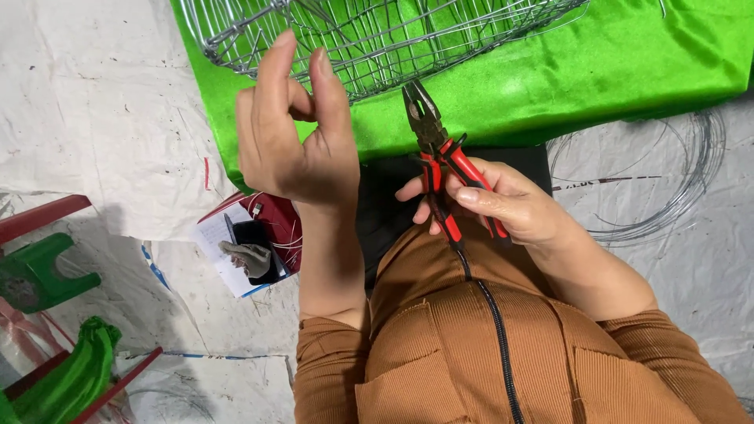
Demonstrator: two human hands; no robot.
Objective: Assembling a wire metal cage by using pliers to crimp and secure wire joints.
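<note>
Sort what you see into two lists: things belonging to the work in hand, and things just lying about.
In use: pliers gripped in the right hand; raised left hand; wire frame on green cloth; wire coil.

Lying about: notebook, phone, green plastic pieces.

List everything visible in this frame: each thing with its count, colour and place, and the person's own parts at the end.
Pliers: one, red and black handles, dark jaws, held centre.
Wire basket: one, silver, top centre on the cloth.
Cloth: one, bright green, across the top.
Wire coil: one, thin grey, right on the floor sheet.
Floor sheet: one, white, underneath everything.
Notebook: one, white, left of centre.
Phone: one, black, beside the notebook.
Stool: one, green and red, far left.
Jacket: one, brown, bottom.
Left hand: raised, fingers pinched, whether on wire I cannot tell.
Right hand: gripping the pliers.
</note>
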